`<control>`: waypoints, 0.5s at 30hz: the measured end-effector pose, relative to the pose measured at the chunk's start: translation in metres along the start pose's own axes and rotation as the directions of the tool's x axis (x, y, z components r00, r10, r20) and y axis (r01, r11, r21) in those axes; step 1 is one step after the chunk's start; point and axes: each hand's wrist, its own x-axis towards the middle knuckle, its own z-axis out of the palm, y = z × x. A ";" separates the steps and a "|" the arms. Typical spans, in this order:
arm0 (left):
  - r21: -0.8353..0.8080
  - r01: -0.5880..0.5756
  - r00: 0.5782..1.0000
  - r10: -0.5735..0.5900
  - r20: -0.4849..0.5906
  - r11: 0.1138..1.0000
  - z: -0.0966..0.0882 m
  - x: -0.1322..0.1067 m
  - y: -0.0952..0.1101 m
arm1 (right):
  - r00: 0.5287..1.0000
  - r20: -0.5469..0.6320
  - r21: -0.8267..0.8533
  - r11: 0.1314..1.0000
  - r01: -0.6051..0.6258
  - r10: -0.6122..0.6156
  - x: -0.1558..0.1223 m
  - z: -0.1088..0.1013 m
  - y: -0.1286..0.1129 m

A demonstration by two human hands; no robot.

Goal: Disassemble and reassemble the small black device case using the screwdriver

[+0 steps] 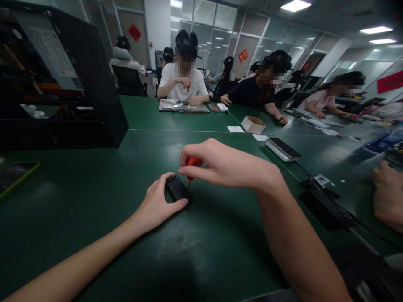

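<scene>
My left hand [157, 204] grips a small black device [178, 189] that lies on the green table [94, 218], thumb and fingers wrapped round its near end. My right hand [220, 163] is closed on a red-handled screwdriver [192, 164], held upright. The screwdriver's tip points down at the black device, right beside my left fingertips. Both forearms reach in from the near edge.
A big black cabinet [63, 84] stands at the left. A phone in a green case [15, 176] lies near the left edge. A cardboard box [252, 124], white papers, a white-edged device [283, 149] and black parts [324, 207] lie to the right. Several people work across the table; another person's hand [387, 197] rests at right.
</scene>
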 end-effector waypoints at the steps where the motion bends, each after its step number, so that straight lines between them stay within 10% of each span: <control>1: -0.013 -0.002 1.000 0.003 0.011 1.000 -0.001 0.000 -0.001 | 1.000 0.007 -0.026 0.999 -0.019 0.020 -0.001 0.000 -0.002; 9: -0.111 -0.042 0.995 0.051 0.082 0.993 -0.014 -0.003 -0.007 | 0.989 0.148 -0.025 0.999 0.026 -0.022 -0.008 -0.003 -0.019; 15: -0.116 -0.057 0.996 0.065 0.065 0.992 -0.012 -0.006 -0.009 | 0.981 0.087 -0.112 0.980 -0.164 0.174 -0.002 -0.002 -0.017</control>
